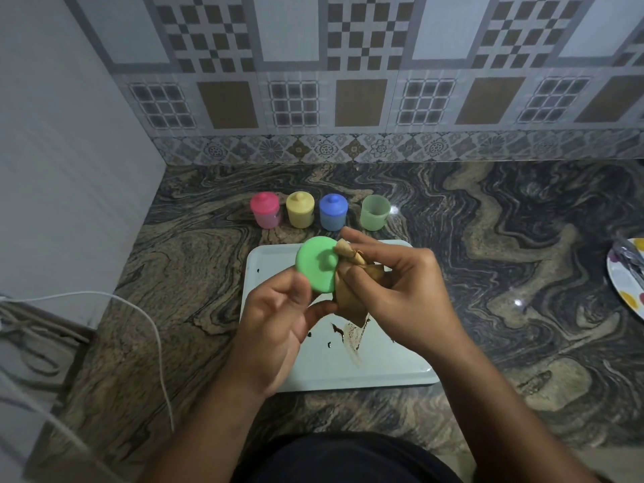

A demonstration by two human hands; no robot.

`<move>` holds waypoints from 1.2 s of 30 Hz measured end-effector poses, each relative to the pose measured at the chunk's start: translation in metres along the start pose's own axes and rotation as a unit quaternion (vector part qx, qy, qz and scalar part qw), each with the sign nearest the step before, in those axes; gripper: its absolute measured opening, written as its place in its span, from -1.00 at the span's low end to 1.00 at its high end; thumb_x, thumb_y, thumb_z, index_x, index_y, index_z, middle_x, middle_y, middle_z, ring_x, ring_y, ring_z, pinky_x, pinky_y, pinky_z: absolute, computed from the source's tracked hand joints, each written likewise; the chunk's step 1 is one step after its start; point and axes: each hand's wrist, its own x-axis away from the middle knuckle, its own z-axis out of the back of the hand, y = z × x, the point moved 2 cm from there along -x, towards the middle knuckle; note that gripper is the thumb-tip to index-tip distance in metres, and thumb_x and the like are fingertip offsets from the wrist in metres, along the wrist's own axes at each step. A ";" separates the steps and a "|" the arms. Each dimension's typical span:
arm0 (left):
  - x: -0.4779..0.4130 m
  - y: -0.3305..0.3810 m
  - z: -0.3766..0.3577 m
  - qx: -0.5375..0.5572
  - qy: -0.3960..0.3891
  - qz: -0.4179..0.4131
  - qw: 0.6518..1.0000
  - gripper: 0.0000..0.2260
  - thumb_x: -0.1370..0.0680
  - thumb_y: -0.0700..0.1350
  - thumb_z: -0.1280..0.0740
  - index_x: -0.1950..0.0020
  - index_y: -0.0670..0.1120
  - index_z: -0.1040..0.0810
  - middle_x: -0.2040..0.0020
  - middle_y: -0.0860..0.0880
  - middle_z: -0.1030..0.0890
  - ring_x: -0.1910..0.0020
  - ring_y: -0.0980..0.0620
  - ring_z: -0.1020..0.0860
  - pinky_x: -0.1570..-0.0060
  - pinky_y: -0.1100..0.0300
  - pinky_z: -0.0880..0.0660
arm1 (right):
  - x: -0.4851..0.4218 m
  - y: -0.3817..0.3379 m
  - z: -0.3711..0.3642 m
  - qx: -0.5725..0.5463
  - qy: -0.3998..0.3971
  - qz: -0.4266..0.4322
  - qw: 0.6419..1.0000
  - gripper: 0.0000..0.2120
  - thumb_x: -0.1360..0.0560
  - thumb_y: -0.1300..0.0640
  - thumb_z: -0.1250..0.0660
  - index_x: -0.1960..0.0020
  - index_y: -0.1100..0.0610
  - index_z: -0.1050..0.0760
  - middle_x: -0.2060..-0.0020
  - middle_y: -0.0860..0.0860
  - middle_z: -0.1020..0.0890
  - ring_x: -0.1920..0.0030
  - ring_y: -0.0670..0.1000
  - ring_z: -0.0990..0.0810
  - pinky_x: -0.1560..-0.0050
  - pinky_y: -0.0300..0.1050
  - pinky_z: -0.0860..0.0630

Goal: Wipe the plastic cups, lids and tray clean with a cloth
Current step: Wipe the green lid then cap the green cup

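Above the tabletop (505, 273), left hand (278, 318) is pinching the seemingly light, stiff lid (315, 264) by its rim; right hand (400, 291) is gripping the cloth (352, 294).

A: The head camera is looking forward and down, hovering close over the tray (390, 357) on the counter (505, 273).
B: Wide-angle too. It's catching the tiled wall (348, 64) straight ahead.

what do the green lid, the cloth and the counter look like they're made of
The green lid looks like moulded plastic: uniform opaque colour, smooth matte surface. The cloth seems thin tan fabric, since it bunches and creases softly. The counter appears polished stone, perhaps granite, from its swirling dark and tan veins and glossy highlights.
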 end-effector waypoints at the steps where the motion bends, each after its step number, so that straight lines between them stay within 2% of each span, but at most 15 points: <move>1: 0.001 -0.001 0.000 -0.008 -0.002 -0.006 1.000 -0.76 -0.52 -0.06 -0.38 -0.12 -0.13 -0.66 -0.10 -0.15 -0.67 -0.06 -0.02 -0.65 0.08 0.18 -0.58 | 0.000 -0.002 -0.001 -0.006 -0.003 0.001 1.000 -0.70 -0.53 0.37 -0.42 -0.03 0.00 -0.74 -0.15 -0.01 -0.72 -0.35 -0.21 -0.55 -0.30 -0.06 -0.59; 5: -0.001 0.004 0.003 -0.002 0.056 0.039 0.998 -0.87 -0.55 -0.15 -0.35 0.04 -0.10 -0.70 0.13 -0.08 -0.67 0.23 0.12 -0.59 0.45 0.31 -0.41 | 0.002 -0.008 -0.003 -0.001 -0.009 0.000 1.000 -0.70 -0.53 0.37 -0.44 -0.02 -0.02 -0.72 -0.07 -0.11 -0.72 -0.28 -0.20 -0.61 -0.23 -0.21 -0.59; 7: -0.002 0.007 0.003 0.012 0.085 0.055 0.995 -0.78 -0.55 -0.09 -0.29 0.19 -0.08 -0.70 0.25 -0.05 -0.63 0.34 0.15 -0.54 0.55 0.34 -0.29 | 0.003 -0.010 -0.003 -0.003 0.003 -0.013 1.000 -0.69 -0.53 0.36 -0.44 0.00 -0.05 -0.72 0.04 -0.07 -0.76 -0.04 -0.16 -0.72 0.00 -0.23 -0.65; 9: -0.003 0.007 0.003 0.017 0.104 0.068 0.992 -0.74 -0.54 -0.04 -0.26 0.21 -0.08 -0.69 0.29 -0.05 -0.58 0.36 0.15 -0.48 0.58 0.34 -0.25 | 0.006 -0.011 -0.005 -0.009 0.007 -0.030 0.999 -0.69 -0.55 0.35 -0.42 0.01 -0.08 -0.70 0.15 0.10 -0.77 0.24 -0.04 -0.69 0.26 -0.05 -0.64; 11: -0.005 0.004 0.005 0.021 0.103 0.073 0.992 -0.73 -0.55 0.01 -0.26 0.11 -0.09 -0.70 0.22 -0.09 -0.59 0.31 0.11 -0.48 0.54 0.31 -0.29 | 0.008 -0.011 -0.007 -0.002 0.007 -0.038 0.999 -0.70 -0.56 0.34 -0.41 0.00 -0.07 -0.70 0.18 0.20 -0.74 0.32 0.04 -0.64 0.30 0.10 -0.63; 14: -0.007 0.002 0.006 0.034 0.087 0.064 0.994 -0.69 -0.57 0.05 -0.29 -0.06 -0.14 -0.68 -0.02 -0.18 -0.67 0.08 -0.03 -0.62 0.24 0.12 -0.52 | 0.008 -0.010 -0.009 0.000 0.007 -0.050 0.999 -0.72 -0.56 0.35 -0.39 -0.03 -0.02 -0.70 0.19 0.19 -0.74 0.29 0.00 -0.68 0.28 0.05 -0.66; 16: -0.004 0.002 0.004 0.030 0.068 0.048 0.996 -0.68 -0.58 0.01 -0.27 -0.12 -0.19 -0.63 -0.10 -0.20 -0.66 -0.03 -0.06 -0.64 0.10 0.10 -0.59 | 0.007 -0.010 -0.008 0.011 0.021 -0.045 0.999 -0.72 -0.55 0.35 -0.41 -0.05 -0.01 -0.71 0.13 0.05 -0.77 0.20 -0.12 -0.70 0.25 -0.19 -0.66; 18: -0.003 0.003 0.003 0.006 0.079 0.055 0.995 -0.77 -0.59 -0.07 -0.27 -0.06 -0.20 -0.62 0.04 -0.13 -0.68 0.11 0.04 -0.63 0.31 0.24 -0.53 | 0.005 -0.010 -0.005 0.026 0.030 -0.044 0.998 -0.72 -0.55 0.33 -0.41 -0.05 -0.02 -0.72 0.20 -0.02 -0.77 0.23 -0.11 -0.71 0.27 -0.23 -0.61; 20: -0.003 0.005 0.002 0.004 0.096 0.072 0.993 -0.76 -0.54 -0.05 -0.26 0.01 -0.19 -0.61 0.17 -0.08 -0.67 0.27 0.10 -0.59 0.51 0.31 -0.37 | 0.005 -0.010 -0.006 0.016 0.020 -0.052 0.998 -0.74 -0.56 0.33 -0.39 -0.05 0.02 -0.72 0.28 0.14 -0.74 0.34 0.14 -0.74 0.41 -0.01 -0.62; 22: -0.005 0.007 0.002 0.011 0.105 0.080 0.991 -0.73 -0.53 0.00 -0.25 0.02 -0.19 -0.61 0.22 -0.06 -0.64 0.33 0.12 -0.55 0.58 0.33 -0.27 | 0.006 -0.011 -0.007 0.010 0.005 -0.049 0.999 -0.74 -0.57 0.34 -0.37 -0.04 0.02 -0.70 0.29 0.27 -0.71 0.37 0.31 -0.69 0.39 0.18 -0.61; 24: -0.007 0.007 0.004 0.016 0.103 0.081 0.991 -0.70 -0.53 0.03 -0.24 0.02 -0.17 -0.63 0.21 -0.06 -0.65 0.31 0.12 -0.56 0.56 0.32 -0.31 | 0.007 -0.013 -0.009 0.015 0.001 -0.044 0.999 -0.70 -0.58 0.36 -0.36 0.00 -0.03 -0.69 0.26 0.28 -0.70 0.37 0.18 -0.65 0.33 0.03 -0.62; 27: -0.008 0.006 0.006 0.027 0.073 0.054 0.995 -0.67 -0.61 0.02 -0.22 -0.09 -0.19 -0.65 -0.04 -0.20 -0.68 0.00 -0.06 -0.66 0.16 0.16 -0.59 | 0.006 -0.013 -0.010 0.029 0.012 -0.035 0.999 -0.66 -0.55 0.36 -0.38 0.00 -0.09 -0.69 0.18 0.12 -0.76 0.26 -0.05 -0.68 0.19 -0.06 -0.69; 29: -0.007 0.005 0.005 0.007 0.049 0.035 0.998 -0.73 -0.60 -0.04 -0.25 -0.09 -0.18 -0.67 -0.11 -0.24 -0.66 -0.10 -0.11 -0.64 -0.01 0.11 -0.59 | 0.004 -0.011 -0.008 0.057 0.031 -0.016 0.998 -0.67 -0.53 0.34 -0.40 -0.03 -0.09 -0.70 0.11 -0.08 -0.78 0.17 -0.13 -0.74 0.16 -0.14 -0.70; 32: -0.006 0.007 0.007 0.010 0.068 0.058 0.996 -0.77 -0.54 -0.09 -0.27 0.13 -0.08 -0.73 0.12 -0.09 -0.69 0.19 0.06 -0.63 0.31 0.25 -0.54 | -0.001 -0.011 -0.003 0.079 0.045 -0.002 0.996 -0.70 -0.53 0.31 -0.42 -0.07 -0.06 -0.71 0.08 -0.02 -0.78 0.10 -0.04 -0.76 0.11 -0.10 -0.71; 36: -0.007 0.008 0.009 0.042 0.075 0.087 0.992 -0.72 -0.56 -0.05 -0.22 0.10 -0.11 -0.71 0.18 -0.07 -0.65 0.33 0.12 -0.53 0.47 0.26 -0.42 | -0.001 -0.012 -0.003 0.067 0.041 -0.014 0.997 -0.72 -0.54 0.33 -0.40 -0.05 -0.03 -0.72 0.20 0.13 -0.76 0.29 0.00 -0.75 0.29 -0.03 -0.70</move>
